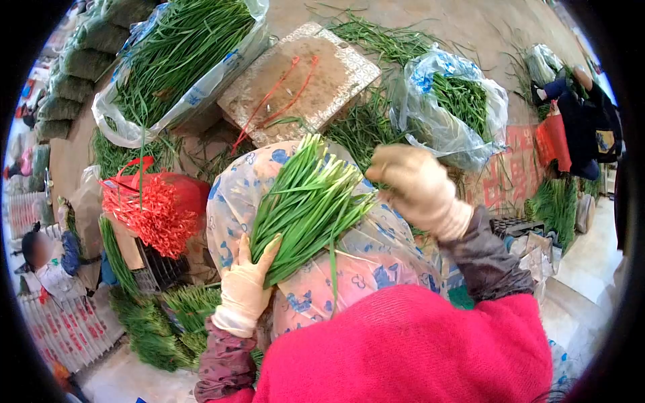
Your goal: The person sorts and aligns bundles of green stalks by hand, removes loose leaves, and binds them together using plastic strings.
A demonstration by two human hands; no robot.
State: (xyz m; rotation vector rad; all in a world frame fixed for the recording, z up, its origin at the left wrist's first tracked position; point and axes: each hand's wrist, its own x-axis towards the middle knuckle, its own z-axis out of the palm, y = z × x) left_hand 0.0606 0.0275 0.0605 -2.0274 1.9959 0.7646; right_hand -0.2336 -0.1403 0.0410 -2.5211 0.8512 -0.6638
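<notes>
A bunch of garlic chives (pixel 302 208) lies across my lap on a clear plastic apron with blue prints (pixel 396 265), its pale stem ends pointing up and right. My left hand (pixel 248 285), in a whitish glove, grips the leafy lower-left end of the bunch, thumb and fingers around its edge. Just right of the stem ends is my right hand (pixel 416 188), also gloved and smeared by motion. Its fingers cannot be made out clearly, and whether anything is in them is hidden.
Ahead stands a worn, dirt-covered block (pixel 302 74) with red ties on it. Chives fill a plastic bag (pixel 178 74) at left and another (pixel 450 107) at right. A red bag of red ties (pixel 154 205) is left of my lap. Other people sit at both sides.
</notes>
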